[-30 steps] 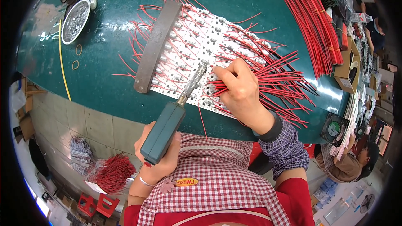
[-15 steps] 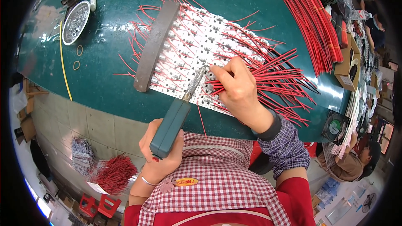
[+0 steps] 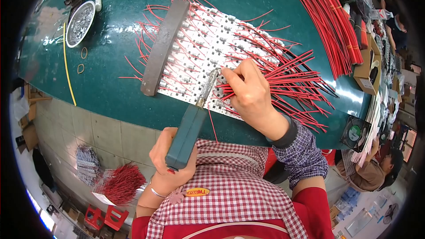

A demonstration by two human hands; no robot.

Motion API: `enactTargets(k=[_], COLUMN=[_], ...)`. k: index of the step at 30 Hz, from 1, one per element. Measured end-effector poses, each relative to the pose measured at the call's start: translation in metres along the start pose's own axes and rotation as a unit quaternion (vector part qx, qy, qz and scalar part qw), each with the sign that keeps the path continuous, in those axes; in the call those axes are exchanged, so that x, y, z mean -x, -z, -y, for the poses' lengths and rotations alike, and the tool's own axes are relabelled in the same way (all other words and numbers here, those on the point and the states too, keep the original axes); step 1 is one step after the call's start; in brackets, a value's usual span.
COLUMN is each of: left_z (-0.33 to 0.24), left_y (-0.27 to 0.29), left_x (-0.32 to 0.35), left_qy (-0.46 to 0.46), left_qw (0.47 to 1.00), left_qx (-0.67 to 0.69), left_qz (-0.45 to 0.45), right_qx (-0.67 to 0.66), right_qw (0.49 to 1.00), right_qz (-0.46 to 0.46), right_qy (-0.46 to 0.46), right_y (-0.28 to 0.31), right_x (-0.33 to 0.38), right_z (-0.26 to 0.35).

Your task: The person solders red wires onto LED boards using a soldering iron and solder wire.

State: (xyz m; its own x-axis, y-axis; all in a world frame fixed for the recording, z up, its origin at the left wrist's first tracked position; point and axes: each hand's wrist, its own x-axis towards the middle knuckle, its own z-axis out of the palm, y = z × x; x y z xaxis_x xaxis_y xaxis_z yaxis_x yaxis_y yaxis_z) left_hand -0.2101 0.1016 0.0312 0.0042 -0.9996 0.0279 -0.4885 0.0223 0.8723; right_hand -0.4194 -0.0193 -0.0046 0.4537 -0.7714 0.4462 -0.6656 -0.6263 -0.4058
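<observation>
In my left hand (image 3: 161, 159), closed round its green handle, is a soldering gun (image 3: 183, 135). Its metal tip reaches up to the middle of a white sheet of small circuit boards (image 3: 208, 40). My right hand (image 3: 252, 90) is closed on a fan of red wires (image 3: 294, 79), thumb and forefinger pinched beside the tip. Whether a single wire end sits in that pinch is too small to tell. A heavy grey metal bar (image 3: 164, 48) lies across the sheet's left side, with thin red wires sticking out past it.
A metal bowl (image 3: 81, 24) with bits in it stands at the left, near rubber bands and a yellow strip (image 3: 68, 68). Bundled red wires (image 3: 330, 31) lie at the far right, beside a cardboard box (image 3: 367, 68). A small black fan (image 3: 355, 132) stands at the right edge.
The soldering gun's handle and my left hand have swung slightly right and down, while the tip stays at about the same spot. My right hand has barely moved.
</observation>
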Motion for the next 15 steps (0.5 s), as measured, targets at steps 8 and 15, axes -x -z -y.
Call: enactTargets(k=[8, 15], left_z=[0.0002, -0.001], left_y=[0.0034, 0.0032], left_x=[0.0043, 0.0034], left_qy=[-0.005, -0.006], left_qw=[1.0, 1.0], left_qx=[0.002, 0.002], left_qz=[-0.012, -0.008], right_qx=[0.002, -0.009], right_qw=[1.0, 0.999], right_qz=[-0.005, -0.019], right_qy=[-0.005, -0.032], right_y=[0.0003, -0.0038], right_x=[0.0005, 0.0041], right_z=[0.0008, -0.0001])
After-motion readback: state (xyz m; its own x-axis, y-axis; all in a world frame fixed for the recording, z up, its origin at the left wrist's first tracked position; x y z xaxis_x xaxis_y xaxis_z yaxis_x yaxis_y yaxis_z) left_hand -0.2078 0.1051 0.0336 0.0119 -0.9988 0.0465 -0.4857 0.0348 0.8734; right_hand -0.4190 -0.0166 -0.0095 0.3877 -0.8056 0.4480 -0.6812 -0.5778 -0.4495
